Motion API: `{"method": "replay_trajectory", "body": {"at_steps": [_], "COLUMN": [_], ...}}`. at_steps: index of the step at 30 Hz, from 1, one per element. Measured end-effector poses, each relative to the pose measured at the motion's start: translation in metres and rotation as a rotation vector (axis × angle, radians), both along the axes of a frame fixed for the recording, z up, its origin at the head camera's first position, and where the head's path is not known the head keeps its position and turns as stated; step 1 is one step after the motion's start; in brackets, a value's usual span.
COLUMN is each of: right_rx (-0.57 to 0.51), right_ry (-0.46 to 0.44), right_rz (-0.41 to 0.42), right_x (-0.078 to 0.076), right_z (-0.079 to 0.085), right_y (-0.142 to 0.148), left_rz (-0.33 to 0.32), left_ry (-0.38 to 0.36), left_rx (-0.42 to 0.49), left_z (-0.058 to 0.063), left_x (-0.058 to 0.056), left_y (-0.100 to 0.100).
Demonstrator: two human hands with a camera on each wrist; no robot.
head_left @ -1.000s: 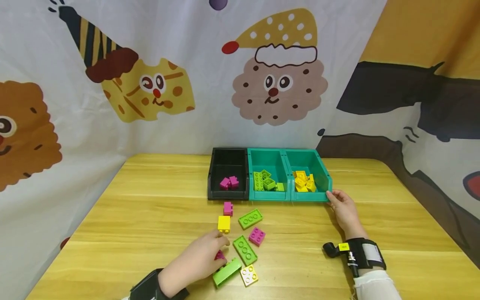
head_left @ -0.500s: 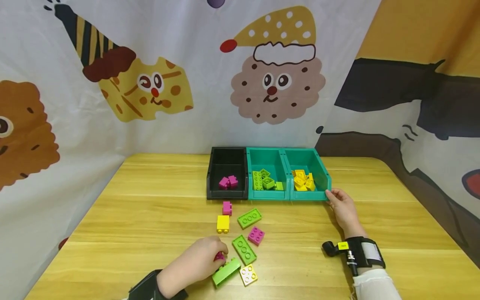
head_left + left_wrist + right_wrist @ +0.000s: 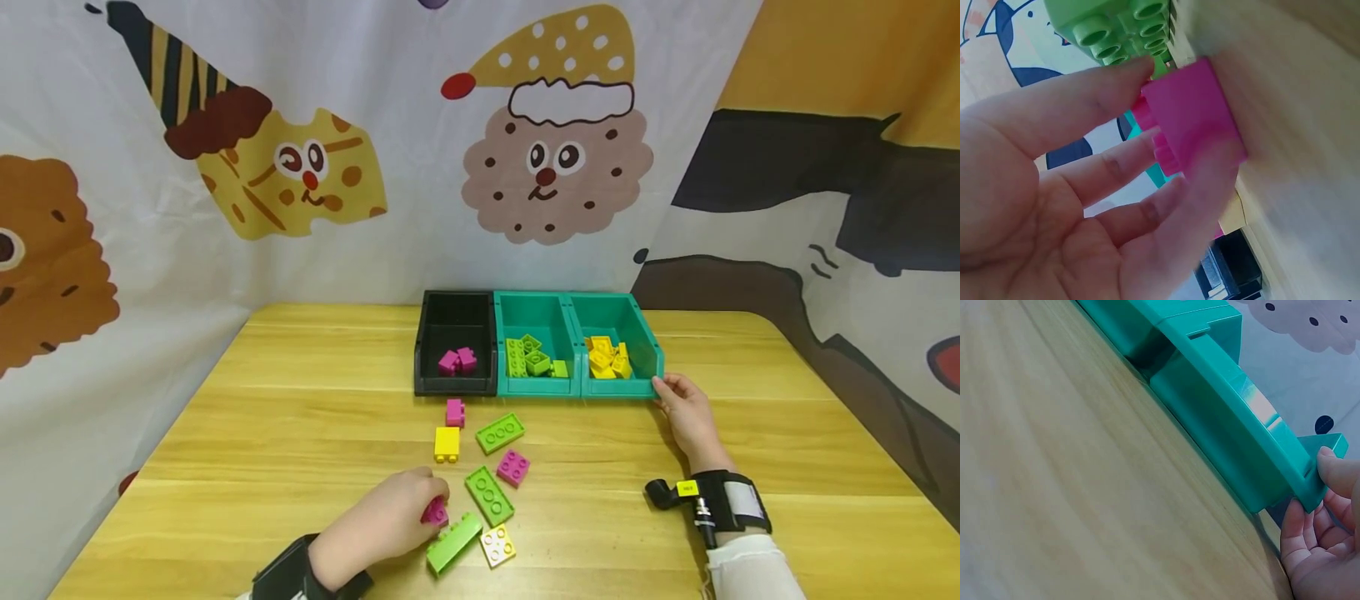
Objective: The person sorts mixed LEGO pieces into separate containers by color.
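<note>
The left hand (image 3: 390, 512) is pinching a magenta brick (image 3: 1186, 109) between thumb and fingers at the wooden table (image 3: 585, 533), just beside a long green brick (image 3: 454, 547). The right hand (image 3: 687, 418) is pinching the front right corner of the right-hand teal bin (image 3: 618, 388), in which yellow bricks (image 3: 602, 360) are lying, while the black bin (image 3: 455, 387) is standing at the left end of the row, holding other magenta pieces (image 3: 457, 361)
</note>
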State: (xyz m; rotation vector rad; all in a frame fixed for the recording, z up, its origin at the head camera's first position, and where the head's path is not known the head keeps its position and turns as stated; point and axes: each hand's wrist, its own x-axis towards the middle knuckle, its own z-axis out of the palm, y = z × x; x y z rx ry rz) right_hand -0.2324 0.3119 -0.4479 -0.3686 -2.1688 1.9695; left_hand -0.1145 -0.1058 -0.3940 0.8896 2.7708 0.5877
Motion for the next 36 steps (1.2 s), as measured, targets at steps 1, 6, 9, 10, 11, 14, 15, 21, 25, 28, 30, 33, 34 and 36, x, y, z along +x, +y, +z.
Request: {"method": "replay_trajectory", "body": {"at_steps": [1, 6, 9, 10, 11, 14, 15, 21, 25, 28, 30, 33, 34, 36], "right_rx": [0.002, 0.003, -0.008, -0.011, -0.01, 0.007, 0.018, 0.043, 0.055, 0.06, 0.058, 0.056, 0.055, 0.052], "right_ry": [-0.002, -0.003, 0.004, 0.007, 0.01, 0.013, 0.01, -0.006, -0.024, -0.036, -0.036, -0.035, -0.033, -0.027], "right_rz": [-0.002, -0.013, -0.014, -0.012, -0.008, 0.001, 0.001, -0.003, -0.009, -0.016, -0.018, -0.02, -0.02, -0.018], "right_x": [0.0, -0.001, -0.001, -0.001, -0.001, -0.001, -0.001, 0.0, 0.001, 0.002, 0.001, 0.001, 0.001, 0.001], "right_z": [0.0, 0.0, 0.0, 0.0, 0.0, 0.0, 0.0, 0.001, 0.002, 0.002, 0.002, 0.002, 0.002, 0.002], "right_y": [0.0, 0.0, 0.0, -0.001, -0.001, -0.001, -0.001, -0.001, -0.001, -0.001, -0.001, -0.001, -0.001, 0.0], "left_rz": [0.003, 0.028, 0.051, 0.059, 0.062, 0.072, 0.074, 0.137, 0.162, 0.169, 0.176, 0.203, 0.213, 0.239], "left_ry": [-0.003, -0.019, -0.041, -0.046, -0.042, -0.018, -0.003, 0.041, 0.048, 0.065, 0.085, 0.118, 0.132, 0.168], "left_rx": [0.003, 0.008, 0.021, 0.026, 0.035, 0.064, 0.077, 0.14, 0.177, 0.208, 0.222, 0.231, 0.233, 0.234], "left_z": [0.0, 0.001, 0.002, 0.002, 0.002, 0.003, 0.004, 0.006, 0.008, 0.009, 0.01, 0.01, 0.011, 0.012], "left_x": [0.0, 0.0, 0.0, 0.0, -0.001, -0.001, -0.001, -0.003, -0.004, -0.005, -0.005, -0.007, -0.008, -0.011], "left_y": [0.0, 0.001, 0.002, 0.002, 0.002, 0.002, 0.002, 0.004, 0.004, 0.004, 0.004, 0.005, 0.005, 0.005]}}
